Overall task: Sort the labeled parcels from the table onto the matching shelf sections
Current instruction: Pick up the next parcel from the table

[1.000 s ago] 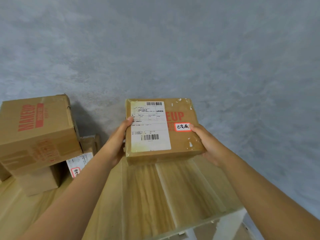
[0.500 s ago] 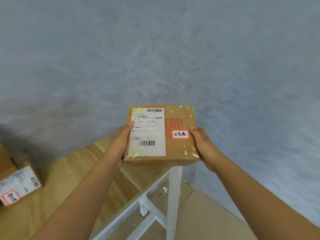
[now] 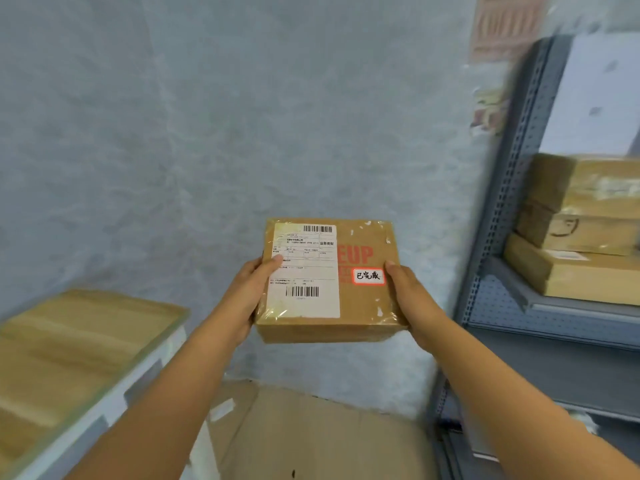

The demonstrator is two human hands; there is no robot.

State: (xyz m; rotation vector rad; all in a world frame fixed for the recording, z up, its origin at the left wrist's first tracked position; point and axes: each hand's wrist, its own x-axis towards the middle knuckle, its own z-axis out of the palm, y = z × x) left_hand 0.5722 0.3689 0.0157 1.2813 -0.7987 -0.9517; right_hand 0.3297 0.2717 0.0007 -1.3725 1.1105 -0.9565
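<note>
Between the two hands, mid-air at centre: parcel [image 3: 329, 280], brown carton, flat, label face up. Left hand [image 3: 244, 299] clasping the left edge, thumb laid over the white shipping label [image 3: 304, 268]. Right hand [image 3: 410, 299] clasping the right edge, thumb beside the small red-bordered handwritten tag [image 3: 369, 275]. Both forearms extended forward, roughly level, parcel held slightly tilted toward the viewer.

Change since a second ago: parcel formerly over the tabletop [image 3: 69, 348], now clear of it; tabletop slid off to the near left, other parcels there out of view. Shelf unit [image 3: 502, 209], grey perforated upright, newly in view at right, with stacked cartons [image 3: 581, 230] on one section.

Judged: pick-up done, carry stage under way, swing toward the shelf; placement not yet begun. Matching section unreadable from here; no shelf labels legible. Flattened cardboard [image 3: 311, 438] on floor below.
</note>
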